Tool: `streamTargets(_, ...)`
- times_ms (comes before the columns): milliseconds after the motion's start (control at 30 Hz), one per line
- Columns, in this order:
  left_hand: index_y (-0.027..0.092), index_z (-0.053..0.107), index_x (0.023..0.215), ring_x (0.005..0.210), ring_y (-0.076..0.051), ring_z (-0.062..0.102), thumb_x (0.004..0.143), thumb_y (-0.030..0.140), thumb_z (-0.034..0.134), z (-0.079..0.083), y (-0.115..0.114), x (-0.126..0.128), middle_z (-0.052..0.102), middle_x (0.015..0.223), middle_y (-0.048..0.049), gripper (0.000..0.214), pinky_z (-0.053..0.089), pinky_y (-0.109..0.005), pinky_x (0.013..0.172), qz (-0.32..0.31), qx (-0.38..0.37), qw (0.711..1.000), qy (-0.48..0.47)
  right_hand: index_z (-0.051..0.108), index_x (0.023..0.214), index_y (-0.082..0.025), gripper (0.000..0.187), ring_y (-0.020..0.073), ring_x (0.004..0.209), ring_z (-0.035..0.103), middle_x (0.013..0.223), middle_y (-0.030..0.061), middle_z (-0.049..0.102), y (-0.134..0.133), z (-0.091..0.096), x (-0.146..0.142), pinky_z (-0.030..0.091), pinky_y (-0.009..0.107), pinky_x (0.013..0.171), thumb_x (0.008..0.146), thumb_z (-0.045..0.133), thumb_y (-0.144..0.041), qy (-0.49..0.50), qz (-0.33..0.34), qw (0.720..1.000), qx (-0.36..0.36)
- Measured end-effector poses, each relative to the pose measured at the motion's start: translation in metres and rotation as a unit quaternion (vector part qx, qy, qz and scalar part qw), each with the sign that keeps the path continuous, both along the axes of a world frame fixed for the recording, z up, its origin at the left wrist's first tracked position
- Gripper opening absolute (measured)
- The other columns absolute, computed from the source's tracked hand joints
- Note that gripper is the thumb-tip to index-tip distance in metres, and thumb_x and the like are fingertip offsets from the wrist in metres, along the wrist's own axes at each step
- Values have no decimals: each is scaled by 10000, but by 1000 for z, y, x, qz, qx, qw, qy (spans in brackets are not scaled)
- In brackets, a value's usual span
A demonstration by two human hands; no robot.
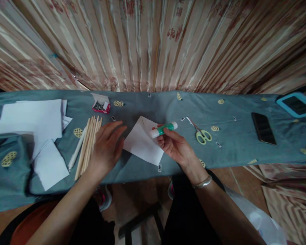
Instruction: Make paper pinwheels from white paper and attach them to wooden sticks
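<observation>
A capped glue stick [165,129], green with white ends, is held in the fingers of my right hand [177,146]. Below and left of it lies a square sheet of white paper [144,143] with a crease near its far corner. My left hand [107,148] hovers with fingers apart and nothing in them, between that paper and a bundle of thin wooden sticks [88,146]. Part of the bundle is hidden behind this hand. A white rolled stick or pen [76,149] lies along the bundle's left side.
Scissors with light green handles [203,136] lie right of the paper. Farther right are a black phone [263,128] and a blue-framed device [298,104]. An open red box of small metal pieces [101,106] stands at the back. White sheets [40,119] cover the cloth's left. Curtains [153,44] hang behind.
</observation>
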State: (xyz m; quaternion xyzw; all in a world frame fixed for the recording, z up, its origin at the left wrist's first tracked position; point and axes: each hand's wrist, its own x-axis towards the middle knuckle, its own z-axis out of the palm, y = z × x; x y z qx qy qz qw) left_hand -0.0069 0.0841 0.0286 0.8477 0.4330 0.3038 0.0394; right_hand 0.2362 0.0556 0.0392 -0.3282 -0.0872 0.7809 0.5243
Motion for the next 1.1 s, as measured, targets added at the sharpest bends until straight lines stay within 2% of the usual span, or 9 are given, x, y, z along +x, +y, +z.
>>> streamTargets(100,203,620,1140,1106,-260,585,945,194,465,-5,-17,24,644,1179,-95,249,507,-450,915,-68,-38,997,0,698,908,-202,233,53,620,607,814,-27,716,0,2,2,530,140,583,697,789,-166,-41,-23,999,26)
streamTargets(167,182,618,1183,1204,-286,531,958,248,469,-12,-27,36,601,1274,-133,278,477,-476,968,-99,-57,993,11,700,927,-221,256,64,624,603,817,-33,714,1,4,3,527,164,586,691,779,-160,-92,-42,994,46)
streamTargets(233,184,600,1250,1341,-340,412,955,330,494,-18,-33,44,508,1398,-170,346,402,-545,1042,-116,-70,990,33,707,938,-230,269,71,619,591,845,-29,718,2,5,3,509,183,565,683,784,-190,-154,-60,984,66)
streamTargets(333,216,564,1323,1424,-404,279,931,435,524,-25,-38,49,390,1496,-202,450,298,-632,1084,-117,-87,986,78,715,873,-220,208,70,590,553,850,-13,716,5,2,2,457,199,523,690,789,-285,-247,-84,961,87)
streamTargets(467,212,553,1340,1426,-410,285,924,467,523,-30,-38,49,357,1515,-223,488,273,-622,1105,-111,-104,983,103,689,820,-211,202,80,566,525,731,-23,675,10,-5,-3,408,217,509,689,777,-338,-365,-93,921,100)
streamTargets(567,221,551,1340,1423,-405,296,916,472,536,-29,-38,50,358,1524,-207,493,276,-615,1112,-106,-111,983,103,663,836,-214,213,109,609,569,732,-21,669,10,-7,-8,438,242,551,686,762,-329,-432,-71,892,111)
streamTargets(733,236,552,1331,1432,-412,274,881,476,595,-28,-39,51,314,1557,-180,512,296,-618,1108,-100,-120,984,89,644,793,-217,177,141,655,603,737,-5,662,8,-3,-10,478,271,596,716,733,-348,-491,-21,860,138)
streamTargets(1100,243,550,1325,1445,-436,222,842,441,664,-27,-40,51,263,1580,-174,534,308,-627,1106,-94,-127,984,78,652,850,-194,183,154,668,622,746,8,669,7,-12,-13,495,284,633,766,708,-347,-575,-5,800,170)
